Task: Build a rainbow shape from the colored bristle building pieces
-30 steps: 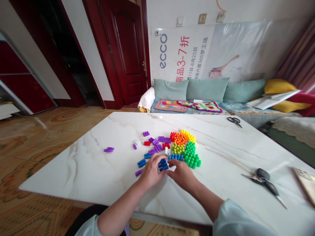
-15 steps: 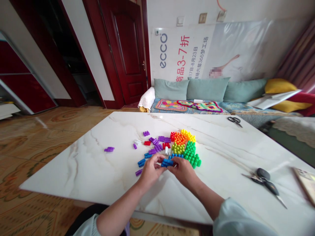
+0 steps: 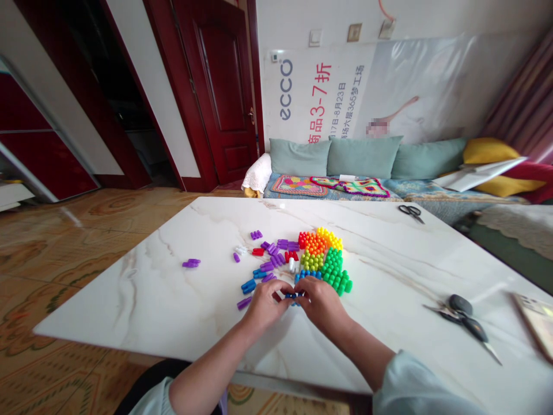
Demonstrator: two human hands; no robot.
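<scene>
Between them, my left hand point(image 3: 270, 304) and my right hand point(image 3: 322, 300) pinch a small blue plastic toy piece point(image 3: 294, 296) just above the table's near side. Fingertips of both hands cover much of it. Right behind the hands stands a row of upright blue pieces point(image 3: 307, 274), joined by grouped green pieces point(image 3: 333, 266), olive-yellow pieces point(image 3: 311, 261), orange and red pieces point(image 3: 311, 242) and yellow pieces point(image 3: 330, 238). Loose blue pieces point(image 3: 249, 286) and purple pieces point(image 3: 279, 259) lie to the left. A white piece point(image 3: 292, 264) stands upright behind my fingers.
The white marbled table point(image 3: 173, 305) fills the foreground. Scissors point(image 3: 411, 213) rest at its far right corner, a black-handled cutting tool point(image 3: 466, 323) on the right, and a phone-like object point(image 3: 536, 320) at the right edge. Behind the table stands a sofa point(image 3: 367, 158) with cushions.
The blue piece has been tilted between my fingertips and lowered slightly, so less of it shows. My hands have drawn closer together; the other pieces lie as before.
</scene>
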